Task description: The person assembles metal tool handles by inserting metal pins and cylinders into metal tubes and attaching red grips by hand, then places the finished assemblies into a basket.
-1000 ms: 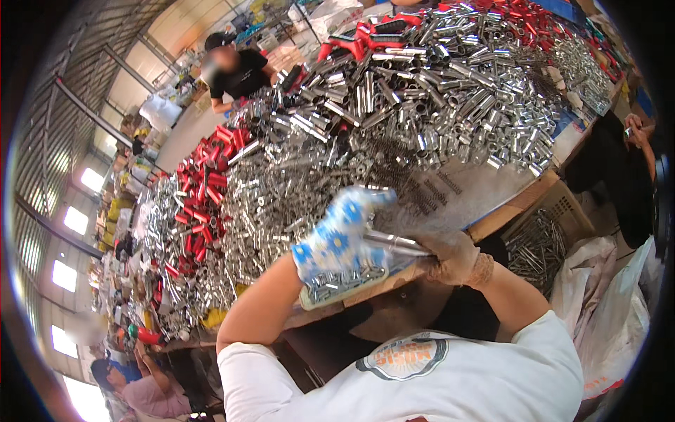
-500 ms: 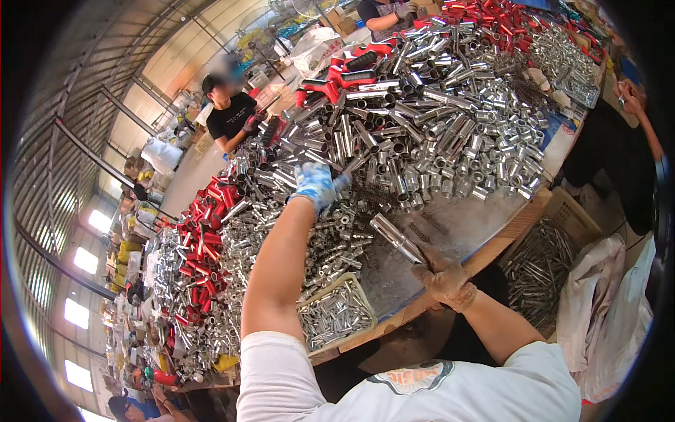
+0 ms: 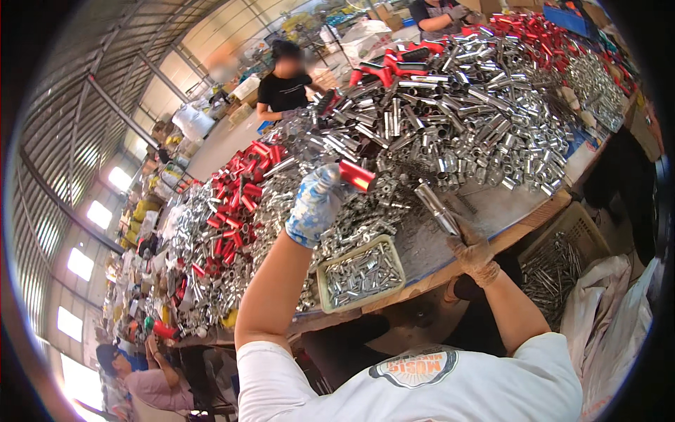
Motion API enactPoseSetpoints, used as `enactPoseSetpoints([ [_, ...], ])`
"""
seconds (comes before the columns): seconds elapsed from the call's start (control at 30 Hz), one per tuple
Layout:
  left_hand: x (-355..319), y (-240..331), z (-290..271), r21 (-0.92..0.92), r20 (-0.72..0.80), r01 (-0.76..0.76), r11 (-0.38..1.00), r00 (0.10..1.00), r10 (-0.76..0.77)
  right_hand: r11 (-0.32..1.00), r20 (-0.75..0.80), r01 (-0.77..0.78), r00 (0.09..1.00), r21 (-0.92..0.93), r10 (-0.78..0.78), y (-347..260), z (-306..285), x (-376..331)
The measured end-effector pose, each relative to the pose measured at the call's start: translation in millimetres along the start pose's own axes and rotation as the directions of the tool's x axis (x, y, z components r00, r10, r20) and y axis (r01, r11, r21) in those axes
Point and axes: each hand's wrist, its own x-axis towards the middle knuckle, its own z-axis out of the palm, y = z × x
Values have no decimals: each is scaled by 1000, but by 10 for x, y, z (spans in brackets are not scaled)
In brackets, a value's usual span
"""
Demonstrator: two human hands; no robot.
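My left hand (image 3: 313,207), in a blue and white patterned glove, is closed on a short red metal tube (image 3: 358,176) held over the pile of small silver parts (image 3: 295,243). Its open end points to the right. My right hand (image 3: 475,257), in a worn brownish glove, grips a chrome tube (image 3: 437,209) by its near end, tilted up and leftward above the table edge. Between my arms, a pale plastic tray (image 3: 325,290) of small silver pins sits at the table's front. Behind the chrome tube lie several loose dark springs (image 3: 460,204).
A large heap of chrome tubes and sleeves (image 3: 485,119) covers the far right, with red-black handles (image 3: 401,63) on top. Red tubes (image 3: 235,225) lie left. Beneath the right edge stands a crate (image 3: 594,243) of metal rods beside white sacks (image 3: 598,295). Co-workers stand across the table.
My left hand has come back from the pile and now holds the red tube. My right hand still grips the chrome tube. The view has shifted, and the scene sits farther right.
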Motion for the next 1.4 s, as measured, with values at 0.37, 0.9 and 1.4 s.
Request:
enactPoseSetpoints([
  [0.37,-1280,159,-68,-108,-72,-119,987,991,111,955,364,-230,919,188,150,-834,310,-652],
  [0.9,-1954,-595,339,-182,-233,-69,981,972,25,694,676,-661,652,285,343,-1105,961,-834],
  [1.4,-2150,-1035,296,-145,-110,121,982,984,-138,939,834,-341,507,-39,218,-903,1022,-609],
])
